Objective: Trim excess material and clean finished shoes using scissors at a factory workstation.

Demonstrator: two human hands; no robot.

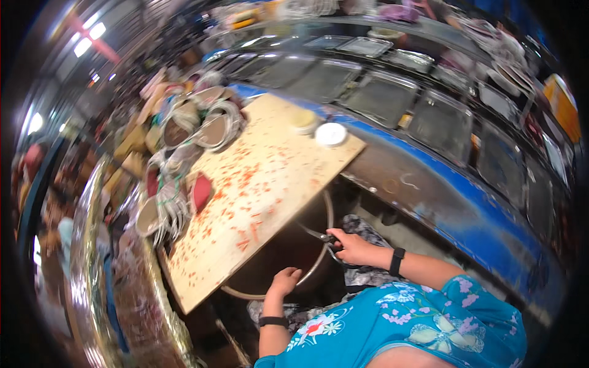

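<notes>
My right hand [354, 248] is closed around the handles of dark-handled scissors [333, 240], whose blades point left over a round basin [328, 211] with a pale rim. My left hand [284, 282] hangs at the basin's near side, its fingers curled together; whatever may be between them is too small or blurred to tell. Most of the basin's far side is hidden under a light wooden board [276, 132]. Many small red scraps [245, 178] lie scattered over the board. The basin's inside is dark, and its contents cannot be made out.
A white round lid or tub [331, 134] and a cream-topped tub [304, 121] stand at the board's far corner. Bundled shoe-like pieces with straps [221, 126] crowd its left edge. A blue-edged metal bench [423, 162] and rows of metal trays [438, 116] lie beyond.
</notes>
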